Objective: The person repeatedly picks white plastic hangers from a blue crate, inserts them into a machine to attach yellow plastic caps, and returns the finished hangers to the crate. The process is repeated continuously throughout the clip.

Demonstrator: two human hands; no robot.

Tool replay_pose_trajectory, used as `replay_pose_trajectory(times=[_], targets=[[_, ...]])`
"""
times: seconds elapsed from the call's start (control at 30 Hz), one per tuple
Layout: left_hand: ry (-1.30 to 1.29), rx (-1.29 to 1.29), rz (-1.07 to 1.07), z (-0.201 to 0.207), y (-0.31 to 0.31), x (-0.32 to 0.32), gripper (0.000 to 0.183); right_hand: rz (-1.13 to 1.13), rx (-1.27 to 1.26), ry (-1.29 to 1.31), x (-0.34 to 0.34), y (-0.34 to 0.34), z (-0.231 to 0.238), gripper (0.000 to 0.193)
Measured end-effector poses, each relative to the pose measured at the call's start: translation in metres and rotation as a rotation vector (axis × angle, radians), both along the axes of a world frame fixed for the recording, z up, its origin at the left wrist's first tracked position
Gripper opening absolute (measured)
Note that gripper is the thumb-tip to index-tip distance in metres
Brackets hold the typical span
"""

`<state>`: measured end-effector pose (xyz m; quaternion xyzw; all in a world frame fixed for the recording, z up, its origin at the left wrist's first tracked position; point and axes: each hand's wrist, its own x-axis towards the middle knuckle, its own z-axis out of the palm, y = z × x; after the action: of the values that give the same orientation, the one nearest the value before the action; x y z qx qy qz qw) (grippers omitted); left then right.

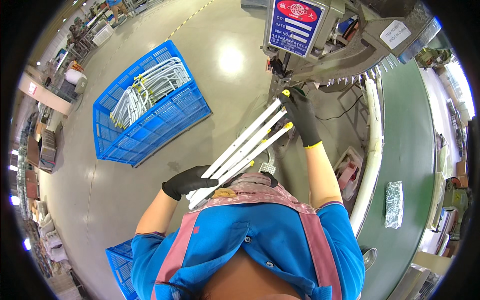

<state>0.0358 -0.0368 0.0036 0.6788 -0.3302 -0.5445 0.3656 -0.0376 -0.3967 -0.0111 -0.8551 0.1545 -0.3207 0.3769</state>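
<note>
Slanting across in front of my apron is a bundle of white metal tubes (242,139), with yellow tips at several ends. My left hand (190,181), in a black glove, is closed round the lower ends near my waist. Higher up, my gloved right hand (301,115) is closed on the upper end, beside a yellow tip. That end is just under the working head of a grey machine (365,42), which carries a blue and red label plate (295,25). The right fingertips are partly hidden, and whether the tubes touch the machine cannot be seen.
On the floor at the left stands a blue plastic crate (167,127) holding several white tube frames (160,82). Another blue crate (119,265) shows at lower left. Along the right runs a green tabletop (410,150) with a silvery packet (394,205), edged by a white pipe (371,165).
</note>
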Motion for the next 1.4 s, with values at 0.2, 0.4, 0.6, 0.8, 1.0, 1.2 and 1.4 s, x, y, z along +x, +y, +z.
replay_pose_trajectory(times=[0.2,0.4,0.6,0.8,1.0,1.2,1.4], targets=[[0.14,0.033,0.064,0.002,-0.006,0.021,0.048,-0.06,-0.2,0.017,0.022,-0.005,-0.01,0.035],[0.193,0.045,0.006,-0.012,-0.008,0.044,0.05,-0.109,-0.142,0.021,0.022,0.002,-0.001,0.029],[0.227,0.082,-0.067,-0.036,-0.002,0.067,0.054,-0.084,-0.166,0.062,0.03,0.002,-0.001,0.022],[0.212,0.034,-0.093,-0.033,0.0,0.08,0.046,-0.156,-0.175,0.196,0.034,-0.001,-0.007,0.034],[0.329,0.057,-0.067,-0.007,0.003,0.096,0.045,-0.262,-0.103,0.333,0.039,0.004,-0.004,0.043],[0.242,0.247,-0.087,-0.002,-0.003,0.094,0.043,-0.231,0.005,0.385,0.036,0.002,0.0,0.045],[0.321,0.058,-0.068,-0.001,-0.003,0.075,0.04,-0.209,-0.108,0.372,0.041,-0.001,-0.028,0.038]])
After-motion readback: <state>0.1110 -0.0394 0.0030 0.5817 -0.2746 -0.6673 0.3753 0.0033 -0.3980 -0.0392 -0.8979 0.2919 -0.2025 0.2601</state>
